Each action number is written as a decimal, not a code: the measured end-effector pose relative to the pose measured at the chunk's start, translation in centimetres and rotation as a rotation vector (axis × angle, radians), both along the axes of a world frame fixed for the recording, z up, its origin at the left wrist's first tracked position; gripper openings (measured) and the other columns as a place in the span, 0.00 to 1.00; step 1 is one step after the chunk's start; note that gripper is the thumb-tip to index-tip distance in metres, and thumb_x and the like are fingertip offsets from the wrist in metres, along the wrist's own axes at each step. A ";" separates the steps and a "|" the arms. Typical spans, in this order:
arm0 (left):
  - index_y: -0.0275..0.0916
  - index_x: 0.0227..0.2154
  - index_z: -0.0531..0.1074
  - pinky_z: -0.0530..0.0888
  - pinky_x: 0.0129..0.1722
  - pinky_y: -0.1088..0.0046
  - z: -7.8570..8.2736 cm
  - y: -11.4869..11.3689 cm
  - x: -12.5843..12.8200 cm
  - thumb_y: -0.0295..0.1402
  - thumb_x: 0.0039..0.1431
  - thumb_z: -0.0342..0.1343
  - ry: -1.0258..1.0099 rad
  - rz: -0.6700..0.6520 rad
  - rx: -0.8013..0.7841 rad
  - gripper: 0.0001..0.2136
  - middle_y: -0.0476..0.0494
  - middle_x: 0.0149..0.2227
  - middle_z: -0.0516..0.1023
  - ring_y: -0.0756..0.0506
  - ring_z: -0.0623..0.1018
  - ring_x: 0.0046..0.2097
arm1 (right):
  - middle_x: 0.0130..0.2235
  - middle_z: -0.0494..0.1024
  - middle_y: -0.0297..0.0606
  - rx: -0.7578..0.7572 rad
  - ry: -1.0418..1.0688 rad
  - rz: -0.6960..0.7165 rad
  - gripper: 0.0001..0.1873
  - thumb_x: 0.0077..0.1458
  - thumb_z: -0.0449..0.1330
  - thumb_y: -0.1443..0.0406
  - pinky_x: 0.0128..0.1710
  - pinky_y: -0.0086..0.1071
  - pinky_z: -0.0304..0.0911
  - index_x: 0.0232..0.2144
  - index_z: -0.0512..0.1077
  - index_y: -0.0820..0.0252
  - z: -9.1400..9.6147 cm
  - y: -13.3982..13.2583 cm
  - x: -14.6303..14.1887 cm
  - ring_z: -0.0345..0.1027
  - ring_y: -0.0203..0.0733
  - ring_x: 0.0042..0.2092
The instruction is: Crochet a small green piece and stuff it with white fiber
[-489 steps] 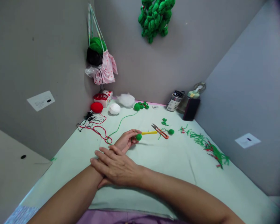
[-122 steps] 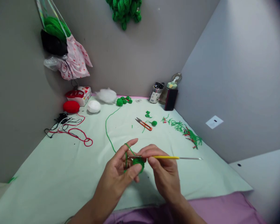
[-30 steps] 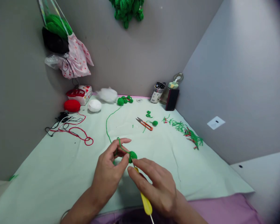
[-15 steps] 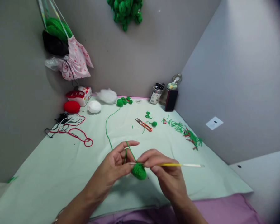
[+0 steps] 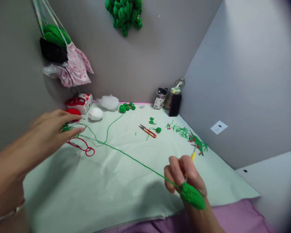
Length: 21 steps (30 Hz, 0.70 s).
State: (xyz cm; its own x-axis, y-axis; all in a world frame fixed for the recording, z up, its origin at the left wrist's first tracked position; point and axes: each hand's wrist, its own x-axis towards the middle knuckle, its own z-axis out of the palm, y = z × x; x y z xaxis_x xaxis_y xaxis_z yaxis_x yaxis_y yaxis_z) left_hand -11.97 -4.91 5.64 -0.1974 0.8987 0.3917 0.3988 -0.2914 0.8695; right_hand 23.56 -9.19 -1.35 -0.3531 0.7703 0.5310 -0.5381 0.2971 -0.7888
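Note:
My right hand (image 5: 184, 176) is closed near the table's front edge on a yellow crochet hook (image 5: 193, 156), whose end sticks up behind the fingers. A small green crocheted piece (image 5: 192, 196) hangs at that hand. A strand of green yarn (image 5: 126, 154) runs taut from it, up and left across the pale green cloth, to my left hand (image 5: 51, 127). That hand is stretched far out to the left, blurred, with its fingers pinched on the yarn beside a red yarn ball (image 5: 73, 112).
Orange-handled snips (image 5: 148, 131) and small green pieces lie mid-table. Yarn scraps (image 5: 192, 139) are strewn at the right. A white ball (image 5: 95, 114), stuffing, a box, a tin and a bottle stand along the back. Red thread loops (image 5: 83, 147) lie at the left. Grey walls close in.
My hands have drawn apart: the left swung out to the far left pulling the yarn taut, the right dropped toward the front edge with the hook and green piece.

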 end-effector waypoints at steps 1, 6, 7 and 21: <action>0.43 0.36 0.87 0.75 0.46 0.82 -0.2 -0.8 0.8 0.31 0.48 0.75 0.170 0.044 -0.044 0.10 0.56 0.36 0.83 0.43 0.79 0.52 | 0.24 0.66 0.27 -0.025 0.005 0.029 0.17 0.66 0.64 0.57 0.18 0.25 0.65 0.26 0.65 0.52 0.2 0.1 -0.1 0.66 0.34 0.20; 0.52 0.49 0.86 0.83 0.35 0.69 -2.0 -6.7 8.2 0.48 0.59 0.68 -0.047 -0.371 -0.158 0.17 0.40 0.60 0.80 0.39 0.84 0.43 | 0.30 0.73 0.30 -0.090 0.014 0.041 0.12 0.67 0.64 0.58 0.27 0.27 0.72 0.31 0.71 0.53 0.3 0.3 -0.9 0.76 0.35 0.29; 0.54 0.55 0.83 0.85 0.37 0.63 -2.4 -7.6 9.8 0.51 0.60 0.67 -0.214 -0.525 -0.230 0.21 0.38 0.65 0.75 0.35 0.84 0.47 | 0.31 0.74 0.30 -0.088 0.007 0.033 0.11 0.67 0.64 0.58 0.28 0.28 0.74 0.32 0.72 0.53 0.3 0.2 -1.0 0.77 0.36 0.30; 0.50 0.33 0.86 0.32 0.74 0.45 -5.5 -6.0 14.2 0.61 0.68 0.47 0.138 -0.291 0.271 0.28 0.44 0.61 0.81 0.33 0.58 0.75 | 0.45 0.85 0.42 0.430 -0.462 -0.393 0.13 0.70 0.59 0.69 0.45 0.39 0.80 0.49 0.81 0.52 1.2 -2.3 -0.3 0.82 0.45 0.47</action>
